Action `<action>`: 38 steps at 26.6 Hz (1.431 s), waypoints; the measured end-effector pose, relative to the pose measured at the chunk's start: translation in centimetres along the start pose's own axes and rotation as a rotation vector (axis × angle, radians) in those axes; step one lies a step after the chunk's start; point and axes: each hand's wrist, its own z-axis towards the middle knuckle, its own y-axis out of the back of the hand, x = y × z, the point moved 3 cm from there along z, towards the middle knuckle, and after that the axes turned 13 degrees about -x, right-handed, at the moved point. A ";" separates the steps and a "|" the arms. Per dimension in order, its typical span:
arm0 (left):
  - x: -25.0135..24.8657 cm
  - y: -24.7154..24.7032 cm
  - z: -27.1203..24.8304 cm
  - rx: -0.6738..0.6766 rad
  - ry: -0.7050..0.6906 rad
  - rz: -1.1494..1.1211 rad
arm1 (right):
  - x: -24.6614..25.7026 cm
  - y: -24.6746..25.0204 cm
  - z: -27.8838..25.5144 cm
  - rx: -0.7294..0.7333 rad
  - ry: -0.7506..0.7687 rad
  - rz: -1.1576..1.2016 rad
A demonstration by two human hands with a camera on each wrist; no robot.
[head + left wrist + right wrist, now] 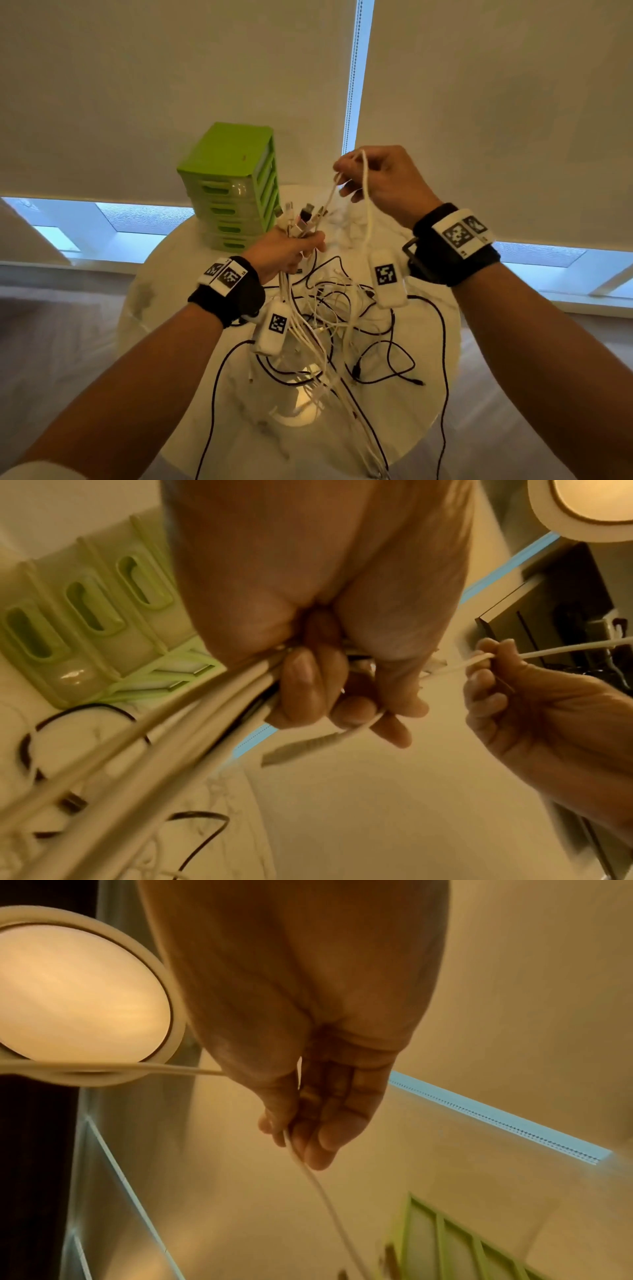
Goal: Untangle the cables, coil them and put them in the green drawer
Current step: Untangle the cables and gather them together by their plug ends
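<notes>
My left hand [291,250] grips a bundle of cable ends [301,217], plugs sticking up above the fist; in the left wrist view the left hand [329,685] curls round several white cables [171,739]. My right hand [373,178] is raised above it and pinches one white cable [365,192] that loops over the fingers and hangs down; in the right wrist view thumb and fingers of the right hand [301,1129] pinch the white cable [318,1185]. A tangle of white and black cables [335,318] lies on the round white table [424,342]. The green drawer unit [233,185] stands behind, its drawers closed.
The table is small and round; black cables [443,359] hang over its right and front edges. Window blinds [171,85] hang close behind the drawer unit. Wooden floor [51,342] lies around the table. A round ceiling lamp [78,993] shows in the wrist views.
</notes>
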 end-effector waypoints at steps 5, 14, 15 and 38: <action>-0.4 0.2 0.0 0.043 0.032 0.053 | -1.6 3.8 0.7 -0.126 -0.020 0.036; -1.2 1.1 1.0 -0.088 0.130 -0.076 | -5.1 8.7 0.2 -0.071 -0.016 -0.629; -1.5 0.6 1.0 -0.057 0.128 -0.059 | -4.5 7.2 -0.3 -0.056 0.032 -0.562; -6.2 -21.1 -0.3 0.180 0.080 -0.378 | -13.6 12.4 -10.5 0.398 -0.431 0.159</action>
